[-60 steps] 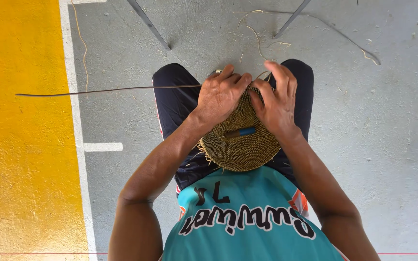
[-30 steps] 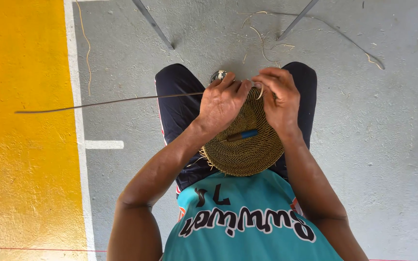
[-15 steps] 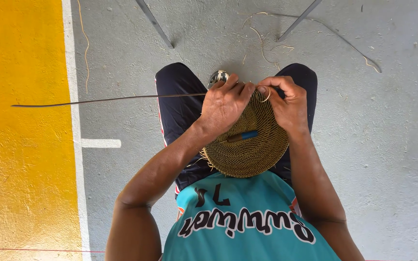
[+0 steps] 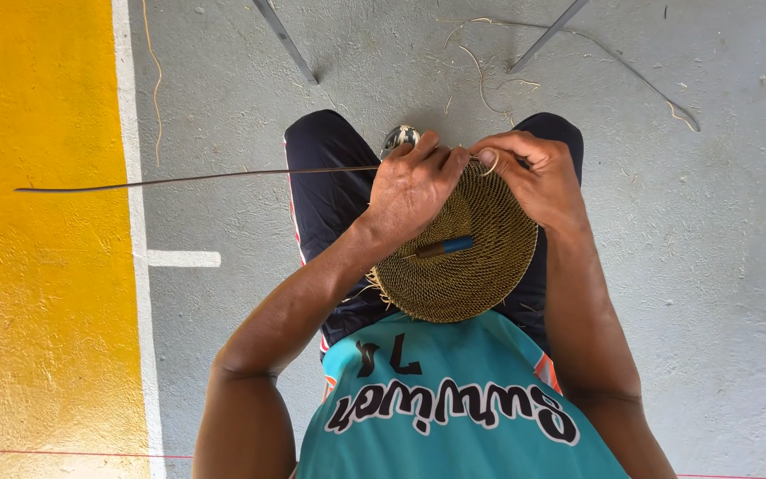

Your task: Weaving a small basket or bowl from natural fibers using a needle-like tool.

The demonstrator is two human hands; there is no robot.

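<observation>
Floor: grey concrete floor (image 4: 720, 266) lying under the seated person; yellow painted band (image 4: 37, 266) far left of the grip.
Hands: left hand (image 4: 414, 186) and right hand (image 4: 534, 177) pinching the far rim of a round woven basket base (image 4: 463, 266) on the lap.
Strand: long thin reed (image 4: 188, 178) running left from the left hand.
Open room: bare floor lying right of the hands; metal legs (image 4: 285, 40) beyond.

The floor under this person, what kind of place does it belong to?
Probably a painted concrete sports court or yard used for craft work: grey floor with a yellow zone and white line, fibre scraps, a woven disc on the lap.
</observation>
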